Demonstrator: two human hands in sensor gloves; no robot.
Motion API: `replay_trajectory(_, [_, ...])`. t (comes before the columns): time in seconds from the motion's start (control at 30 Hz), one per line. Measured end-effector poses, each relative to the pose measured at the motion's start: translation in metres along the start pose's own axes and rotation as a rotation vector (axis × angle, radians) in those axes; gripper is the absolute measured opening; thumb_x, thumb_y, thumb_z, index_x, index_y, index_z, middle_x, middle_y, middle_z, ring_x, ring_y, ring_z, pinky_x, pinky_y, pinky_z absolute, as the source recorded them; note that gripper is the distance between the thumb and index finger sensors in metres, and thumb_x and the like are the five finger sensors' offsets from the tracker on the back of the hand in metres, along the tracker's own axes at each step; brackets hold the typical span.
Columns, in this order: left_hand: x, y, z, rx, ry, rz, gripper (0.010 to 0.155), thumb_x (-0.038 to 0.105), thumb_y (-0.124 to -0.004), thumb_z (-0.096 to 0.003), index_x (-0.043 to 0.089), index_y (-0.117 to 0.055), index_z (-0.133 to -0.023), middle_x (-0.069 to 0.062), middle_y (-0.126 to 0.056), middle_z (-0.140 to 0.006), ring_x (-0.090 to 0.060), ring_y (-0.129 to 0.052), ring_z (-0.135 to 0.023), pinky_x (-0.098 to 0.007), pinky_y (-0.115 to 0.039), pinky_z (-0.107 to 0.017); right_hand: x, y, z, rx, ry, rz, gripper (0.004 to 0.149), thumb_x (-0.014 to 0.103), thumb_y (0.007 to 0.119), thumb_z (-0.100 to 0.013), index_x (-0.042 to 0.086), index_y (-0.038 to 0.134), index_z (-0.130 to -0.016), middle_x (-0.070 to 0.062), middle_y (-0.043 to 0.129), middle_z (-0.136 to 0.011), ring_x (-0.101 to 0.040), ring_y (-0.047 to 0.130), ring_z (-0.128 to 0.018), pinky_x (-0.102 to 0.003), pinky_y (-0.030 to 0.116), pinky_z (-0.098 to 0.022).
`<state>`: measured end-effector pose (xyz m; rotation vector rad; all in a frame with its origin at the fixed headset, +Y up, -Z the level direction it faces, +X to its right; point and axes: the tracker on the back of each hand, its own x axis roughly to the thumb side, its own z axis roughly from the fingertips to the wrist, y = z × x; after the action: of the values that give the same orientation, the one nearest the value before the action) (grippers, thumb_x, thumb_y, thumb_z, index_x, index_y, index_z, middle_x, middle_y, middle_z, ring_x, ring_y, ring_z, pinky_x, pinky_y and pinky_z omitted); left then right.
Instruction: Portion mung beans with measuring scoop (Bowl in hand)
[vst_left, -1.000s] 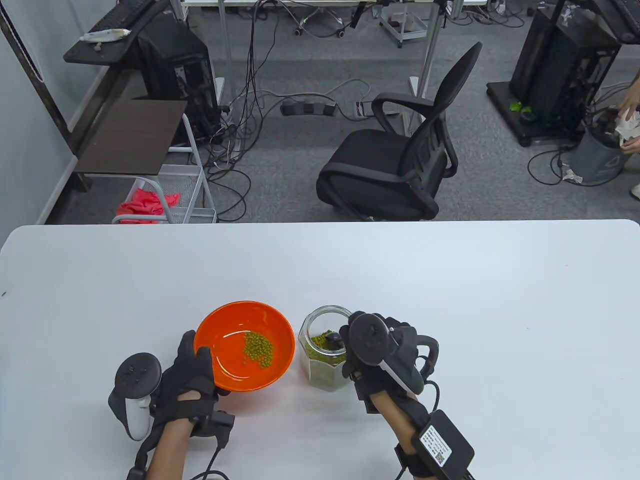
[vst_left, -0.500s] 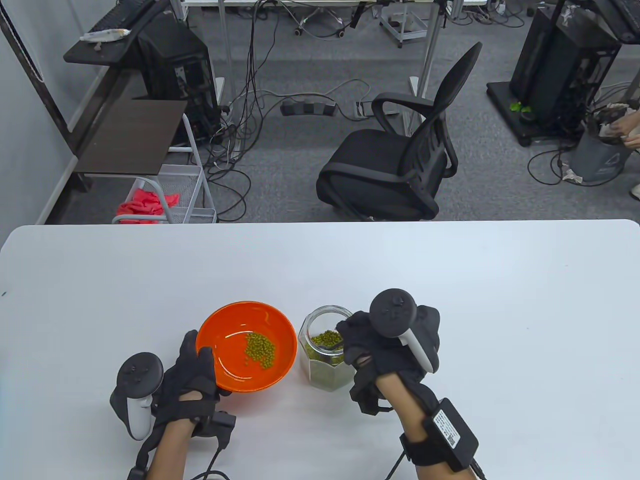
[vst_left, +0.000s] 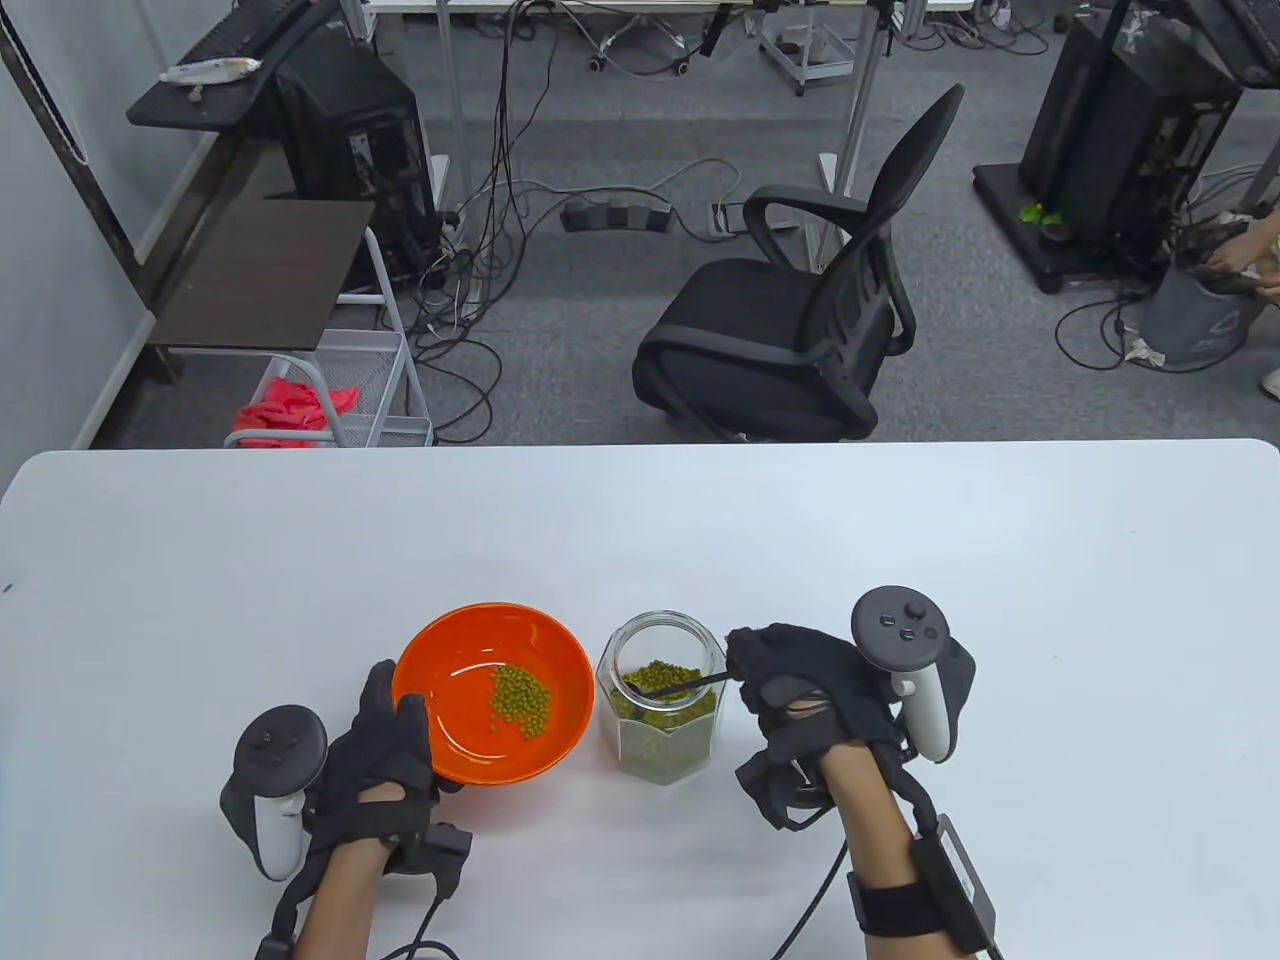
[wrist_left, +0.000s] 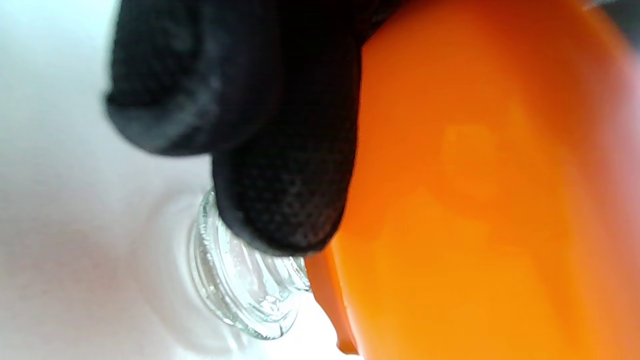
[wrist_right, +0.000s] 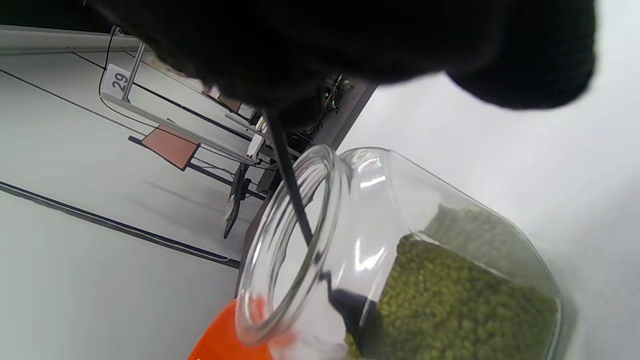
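Observation:
An orange bowl (vst_left: 470, 650) with a small heap of mung beans (vst_left: 520, 700) is held at its near-left rim by my left hand (vst_left: 385, 745); its underside fills the left wrist view (wrist_left: 490, 200). A glass jar (vst_left: 660, 745) about half full of mung beans stands just right of the bowl. My right hand (vst_left: 800, 680) holds the thin black handle of a measuring scoop (vst_left: 680, 685) that reaches over the jar's rim, its head down in the beans (wrist_right: 360, 312).
The white table (vst_left: 900, 560) stretches wide around the bowl and jar. A black office chair (vst_left: 800, 320) stands beyond the far edge. A jar's glass rim shows under the bowl in the left wrist view (wrist_left: 240, 285).
My right hand has moved right, off the jar's mouth, drawing the scoop handle out to a slant while the head stays in the beans. The left hand and bowl have barely moved.

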<state>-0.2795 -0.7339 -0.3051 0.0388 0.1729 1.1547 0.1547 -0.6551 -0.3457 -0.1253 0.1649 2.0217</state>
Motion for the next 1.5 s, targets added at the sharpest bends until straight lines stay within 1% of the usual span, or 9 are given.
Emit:
replay_trajectory(0.07, [0.0, 0.0, 0.0, 0.0, 0.001, 0.0, 0.066, 0.041, -0.059, -0.0557, 0.006, -0.041, -0.108, -0.018, -0.07, -0.094, -0.02, -0.114, -0.026, -0.023, -0.097, -0.015, -0.004, -0.001, 0.0, 0.045, 0.01, -0.026, 0.041, 0.034, 0.079, -0.046, 0.002, 0.09, -0.07, 0.0, 0.098, -0.027, -0.013, 0.095, -0.006, -0.05, 0.085, -0.03])
replay_trajectory(0.23, [0.0, 0.001, 0.0, 0.001, 0.003, 0.003, 0.066, 0.041, -0.059, -0.0558, 0.006, -0.041, -0.108, -0.018, -0.07, -0.094, -0.02, -0.114, -0.026, -0.023, -0.097, -0.015, -0.012, -0.004, -0.001, 0.091, 0.033, -0.098, 0.042, 0.033, 0.078, -0.047, 0.001, 0.089, -0.072, -0.002, 0.099, -0.029, -0.014, 0.097, -0.008, -0.051, 0.085, -0.031])
replay_trajectory(0.47, [0.0, 0.001, 0.0, 0.0, -0.001, 0.007, 0.066, 0.041, -0.059, -0.0559, 0.006, -0.041, -0.108, -0.018, -0.07, -0.094, -0.02, -0.114, -0.026, -0.023, -0.097, -0.015, -0.019, -0.008, -0.001, 0.115, 0.052, -0.144, 0.042, 0.033, 0.078, -0.047, 0.001, 0.088, -0.073, -0.002, 0.099, -0.031, -0.014, 0.098, -0.009, -0.051, 0.085, -0.031])
replay_trajectory(0.8, [0.0, 0.001, 0.0, 0.0, -0.002, 0.006, 0.066, 0.041, -0.059, -0.0559, 0.006, -0.041, -0.108, -0.018, -0.07, -0.094, -0.02, -0.114, -0.026, -0.023, -0.097, -0.015, -0.027, -0.017, -0.003, 0.113, 0.078, -0.209, 0.042, 0.033, 0.078, -0.047, 0.001, 0.088, -0.073, -0.002, 0.099, -0.031, -0.014, 0.098, -0.009, -0.05, 0.085, -0.031])
replay_trajectory(1.03, [0.0, 0.001, 0.001, -0.004, -0.002, 0.006, 0.066, 0.041, -0.059, -0.0558, 0.006, -0.041, -0.108, -0.018, -0.07, -0.094, -0.02, -0.114, -0.026, -0.023, -0.097, -0.015, -0.031, -0.029, -0.001, 0.096, 0.085, -0.248, 0.042, 0.033, 0.078, -0.048, 0.001, 0.087, -0.073, -0.002, 0.098, -0.031, -0.013, 0.097, -0.01, -0.05, 0.085, -0.031])
replay_trajectory(1.5, [0.0, 0.0, 0.001, -0.006, -0.002, 0.007, 0.066, 0.041, -0.06, -0.0557, 0.005, -0.041, -0.108, -0.018, -0.071, -0.094, -0.019, -0.114, -0.025, -0.022, -0.097, -0.014, -0.033, -0.053, 0.006, 0.063, 0.057, -0.338, 0.042, 0.034, 0.078, -0.048, 0.002, 0.087, -0.073, -0.002, 0.098, -0.031, -0.013, 0.097, -0.01, -0.05, 0.085, -0.031])
